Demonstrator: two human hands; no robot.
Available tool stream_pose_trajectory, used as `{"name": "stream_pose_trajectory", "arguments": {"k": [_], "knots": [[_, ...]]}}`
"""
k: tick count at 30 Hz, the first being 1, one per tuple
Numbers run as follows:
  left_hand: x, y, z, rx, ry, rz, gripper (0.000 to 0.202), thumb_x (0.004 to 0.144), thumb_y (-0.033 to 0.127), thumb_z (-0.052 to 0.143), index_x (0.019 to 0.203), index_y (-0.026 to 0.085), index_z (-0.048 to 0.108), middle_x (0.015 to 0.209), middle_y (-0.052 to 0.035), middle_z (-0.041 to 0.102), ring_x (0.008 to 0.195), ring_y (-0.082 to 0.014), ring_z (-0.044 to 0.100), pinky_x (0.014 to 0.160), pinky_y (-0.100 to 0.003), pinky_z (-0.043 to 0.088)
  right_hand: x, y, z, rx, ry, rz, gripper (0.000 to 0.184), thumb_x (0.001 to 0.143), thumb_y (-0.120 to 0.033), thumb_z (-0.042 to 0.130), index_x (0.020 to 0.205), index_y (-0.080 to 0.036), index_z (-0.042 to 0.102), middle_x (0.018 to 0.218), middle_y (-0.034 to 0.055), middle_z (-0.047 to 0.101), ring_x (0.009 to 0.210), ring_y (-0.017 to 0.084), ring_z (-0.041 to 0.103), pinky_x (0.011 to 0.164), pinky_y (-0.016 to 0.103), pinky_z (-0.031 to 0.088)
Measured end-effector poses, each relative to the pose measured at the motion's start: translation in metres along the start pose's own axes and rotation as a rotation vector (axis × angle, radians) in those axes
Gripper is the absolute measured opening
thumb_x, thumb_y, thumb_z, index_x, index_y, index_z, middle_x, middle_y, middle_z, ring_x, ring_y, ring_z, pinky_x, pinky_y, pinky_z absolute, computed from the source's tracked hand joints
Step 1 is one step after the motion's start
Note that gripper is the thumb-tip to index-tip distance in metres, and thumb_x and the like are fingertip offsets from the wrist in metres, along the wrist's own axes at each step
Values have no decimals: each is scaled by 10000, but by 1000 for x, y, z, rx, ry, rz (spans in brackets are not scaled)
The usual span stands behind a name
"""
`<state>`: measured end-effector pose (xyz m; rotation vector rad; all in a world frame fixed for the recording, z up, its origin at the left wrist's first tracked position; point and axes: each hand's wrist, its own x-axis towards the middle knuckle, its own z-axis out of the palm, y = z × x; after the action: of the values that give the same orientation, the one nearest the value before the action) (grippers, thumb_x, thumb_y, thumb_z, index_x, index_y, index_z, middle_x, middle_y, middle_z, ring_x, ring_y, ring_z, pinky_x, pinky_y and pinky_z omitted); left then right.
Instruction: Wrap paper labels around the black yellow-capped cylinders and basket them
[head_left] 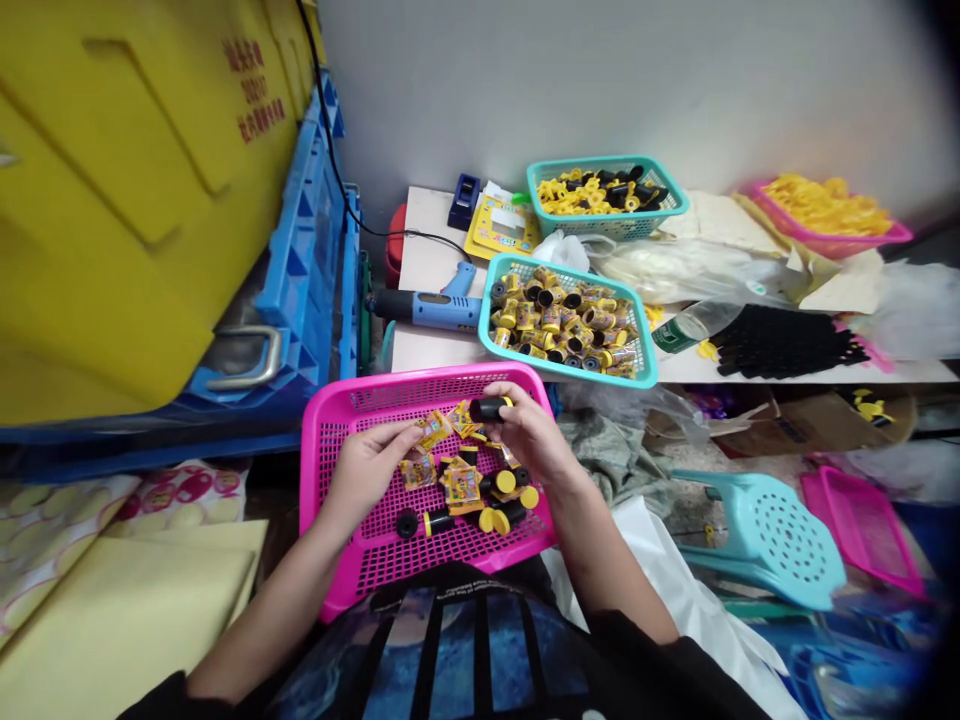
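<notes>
A pink plastic basket (313, 490) rests at my lap. Over it, my left hand (367, 468) pinches a yellow printed label sleeve (433, 430) between thumb and fingers. Close by, my right hand (534, 432) grips a small black tube (486, 410) lying sideways, with a bit of yellow at its end. The sleeve and the tube are apart. Below my hands, inside the basket, lie several more label sleeves (461, 485) and black tubes with yellow caps (439, 522). A black round piece (406, 523) sits near the basket's left side.
On the white table (439, 350) ahead are a blue heat gun (446, 311), a teal basket (645, 350) of labelled tubes and another teal basket (611, 228) with yellow and black parts. Yellow and blue crates (300, 270) stand left; a light-blue stool (795, 540) is at right.
</notes>
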<state>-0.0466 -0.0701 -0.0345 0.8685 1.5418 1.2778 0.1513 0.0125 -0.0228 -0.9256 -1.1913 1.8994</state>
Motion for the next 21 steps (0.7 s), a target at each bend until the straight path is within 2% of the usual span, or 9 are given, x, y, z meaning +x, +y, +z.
{"name": "stream_pose_trajectory", "arguments": {"k": [3, 7, 13, 17, 21], "knots": [[-1, -2, 0, 20, -43, 16, 226, 699, 383, 753, 831, 201, 775, 750, -37, 775, 664, -209, 710, 645, -330, 585, 0, -10, -5, -40, -16, -37, 361, 695, -328, 743, 1011, -237, 592, 845, -8, 588, 662, 112, 549, 620, 243, 448], [-2, 0, 2, 22, -32, 46, 250, 703, 423, 742, 823, 206, 776, 794, -49, 781, 728, -233, 724, 704, -364, 593, 2, -12, -3, -106, -67, -35, 326, 647, -355, 803, 904, -214, 661, 809, -8, 620, 676, 110, 559, 615, 236, 457], [-3, 5, 3, 1, -49, 62, 329, 685, 501, 740, 806, 197, 775, 814, -70, 780, 824, -267, 728, 769, -400, 594, 1, -6, -2, -142, -84, -14, 329, 638, -336, 817, 894, -202, 660, 771, -22, 629, 674, 105, 582, 635, 242, 479], [-4, 8, 6, 6, -78, 51, 350, 697, 506, 731, 866, 203, 775, 898, -75, 780, 892, -270, 722, 810, -411, 590, 0, -1, -3, -174, -85, 7, 333, 635, -322, 819, 894, -189, 657, 796, -8, 652, 675, 106, 601, 649, 248, 494], [-6, 10, 10, -40, -134, 17, 381, 703, 480, 738, 967, 206, 754, 1008, -71, 765, 903, -251, 720, 815, -400, 595, -1, 6, 4, -167, -42, -32, 358, 627, -317, 822, 926, -207, 657, 884, 8, 670, 740, 127, 632, 731, 291, 518]]}}
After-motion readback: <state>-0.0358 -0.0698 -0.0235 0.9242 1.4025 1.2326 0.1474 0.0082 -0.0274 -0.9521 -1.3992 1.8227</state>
